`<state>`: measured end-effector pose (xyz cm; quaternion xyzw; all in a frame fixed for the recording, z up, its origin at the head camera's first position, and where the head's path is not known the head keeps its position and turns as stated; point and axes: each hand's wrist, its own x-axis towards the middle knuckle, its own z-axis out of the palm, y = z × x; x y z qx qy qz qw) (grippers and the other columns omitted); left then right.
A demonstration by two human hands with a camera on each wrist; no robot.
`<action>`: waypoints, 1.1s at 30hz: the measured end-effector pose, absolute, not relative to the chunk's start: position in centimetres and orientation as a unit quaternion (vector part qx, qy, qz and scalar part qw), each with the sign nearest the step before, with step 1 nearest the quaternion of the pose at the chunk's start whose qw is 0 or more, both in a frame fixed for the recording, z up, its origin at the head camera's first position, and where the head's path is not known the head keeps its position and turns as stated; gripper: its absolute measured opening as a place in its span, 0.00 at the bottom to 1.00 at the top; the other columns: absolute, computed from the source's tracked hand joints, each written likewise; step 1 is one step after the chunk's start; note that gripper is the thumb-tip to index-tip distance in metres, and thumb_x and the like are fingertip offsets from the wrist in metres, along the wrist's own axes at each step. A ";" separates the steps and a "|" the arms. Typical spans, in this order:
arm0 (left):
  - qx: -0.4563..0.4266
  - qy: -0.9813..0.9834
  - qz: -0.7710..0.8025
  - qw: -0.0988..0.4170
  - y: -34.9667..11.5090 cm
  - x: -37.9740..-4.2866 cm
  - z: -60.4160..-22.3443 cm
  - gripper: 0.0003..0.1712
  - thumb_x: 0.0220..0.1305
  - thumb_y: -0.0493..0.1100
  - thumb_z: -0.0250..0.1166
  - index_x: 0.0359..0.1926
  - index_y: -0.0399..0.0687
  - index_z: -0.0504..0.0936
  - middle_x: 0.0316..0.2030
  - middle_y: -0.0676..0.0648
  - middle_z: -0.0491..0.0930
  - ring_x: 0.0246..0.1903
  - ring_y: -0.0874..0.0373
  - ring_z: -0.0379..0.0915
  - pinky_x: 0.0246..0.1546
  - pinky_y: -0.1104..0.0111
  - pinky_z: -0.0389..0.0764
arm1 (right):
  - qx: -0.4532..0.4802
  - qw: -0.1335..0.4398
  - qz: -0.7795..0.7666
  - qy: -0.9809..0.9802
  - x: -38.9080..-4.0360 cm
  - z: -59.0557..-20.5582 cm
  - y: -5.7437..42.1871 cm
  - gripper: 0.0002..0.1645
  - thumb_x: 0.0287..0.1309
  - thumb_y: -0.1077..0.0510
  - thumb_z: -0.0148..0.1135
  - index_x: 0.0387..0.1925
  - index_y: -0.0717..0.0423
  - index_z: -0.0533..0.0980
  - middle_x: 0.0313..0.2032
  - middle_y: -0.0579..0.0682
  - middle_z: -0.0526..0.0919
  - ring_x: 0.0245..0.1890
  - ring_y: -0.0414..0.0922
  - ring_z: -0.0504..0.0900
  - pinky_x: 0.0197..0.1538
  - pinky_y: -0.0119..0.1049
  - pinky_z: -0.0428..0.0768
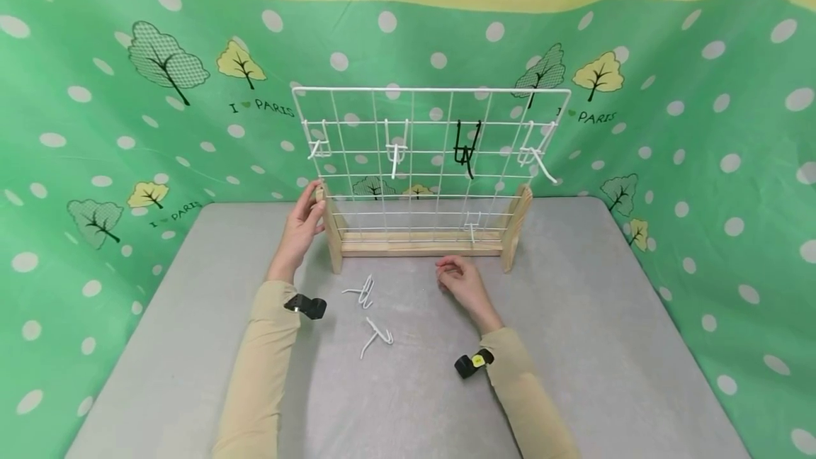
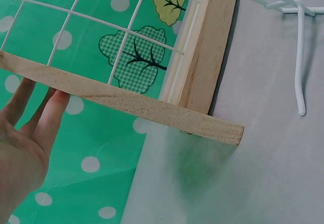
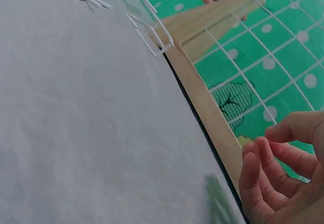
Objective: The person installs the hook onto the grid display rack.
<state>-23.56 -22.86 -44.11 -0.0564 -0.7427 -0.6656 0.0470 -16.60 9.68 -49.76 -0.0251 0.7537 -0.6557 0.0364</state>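
Observation:
A white wire grid rack (image 1: pixel 431 90) stands upright in a wooden base (image 1: pixel 421 252). At the left wooden post (image 1: pixel 329 232), my left hand (image 1: pixel 302 227) grips its upper end; the left wrist view shows fingertips (image 2: pixel 59 98) against the wood. My right hand (image 1: pixel 464 285), fingers loosely curled and holding nothing, hovers before the base's front rail. Close above that hand, a small white hook (image 1: pixel 472 227) hangs low on the grid. Higher up hang a black hook (image 1: pixel 466 154) and white hooks (image 1: pixel 396 151) on either side.
Two loose white hooks, one nearer the rack (image 1: pixel 365 292) and one closer to me (image 1: pixel 380 333), lie on the grey table (image 1: pixel 408 402) between my arms. A green dotted cloth (image 1: pixel 191 154) surrounds the table at the back and sides.

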 end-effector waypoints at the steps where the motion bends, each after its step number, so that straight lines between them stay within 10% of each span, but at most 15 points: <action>1: -0.056 -0.742 -0.666 0.047 -22.8 -23.6 -44.1 0.31 0.75 0.47 0.50 0.75 0.60 0.55 0.68 0.37 0.60 0.64 0.43 0.59 0.58 0.45 0.70 | -0.028 0.037 -0.652 0.757 -16.6 -50.0 9.6 0.13 0.55 0.75 0.58 0.44 0.75 0.75 0.34 0.62 0.79 0.31 0.54 0.78 0.33 0.41 0.81; 33: -0.056 -0.740 -0.670 0.035 -22.4 -22.6 -42.4 0.30 0.76 0.42 0.49 0.75 0.52 0.53 0.69 0.33 0.56 0.66 0.40 0.56 0.58 0.44 0.68 | -0.234 0.150 -0.515 0.810 -14.7 -50.7 5.6 0.10 0.56 0.72 0.59 0.41 0.71 0.77 0.33 0.57 0.81 0.32 0.46 0.76 0.34 0.30 0.76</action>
